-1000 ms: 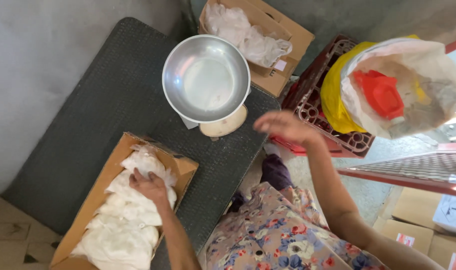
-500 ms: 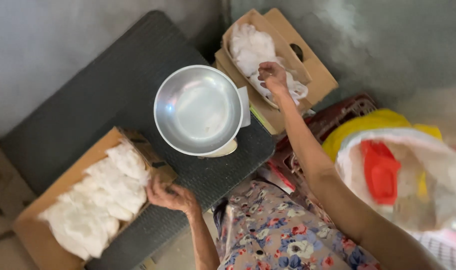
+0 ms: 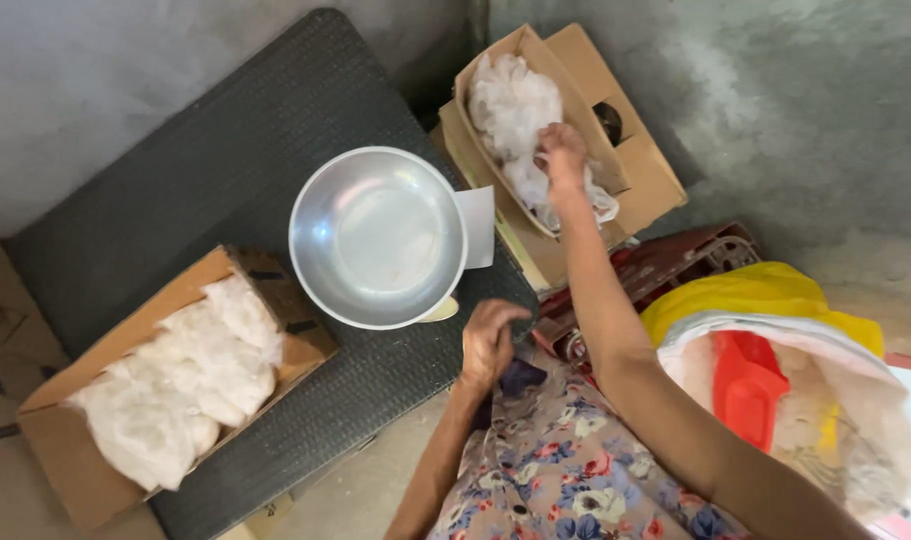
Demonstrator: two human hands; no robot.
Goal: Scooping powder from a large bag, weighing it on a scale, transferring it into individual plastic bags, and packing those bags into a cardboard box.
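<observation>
in far cardboard box (image 3: 625,150), right hand (image 3: 562,152) reaches among thin white bags (image 3: 510,105), fingers curled, seemingly pinching one. best to pinch single layer, lift slow so rest stay put. bags crinkly, translucent, bunched. left hand (image 3: 490,340) loosely curled at table edge (image 3: 395,385), holding nothing visible, near metal bowl (image 3: 378,237).

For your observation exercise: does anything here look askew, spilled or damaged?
Nothing is spilled or visibly damaged. The far box leans tilted against the wall, flaps splayed, where the right hand reaches into its white bags. The metal bowl sits level and empty.
</observation>
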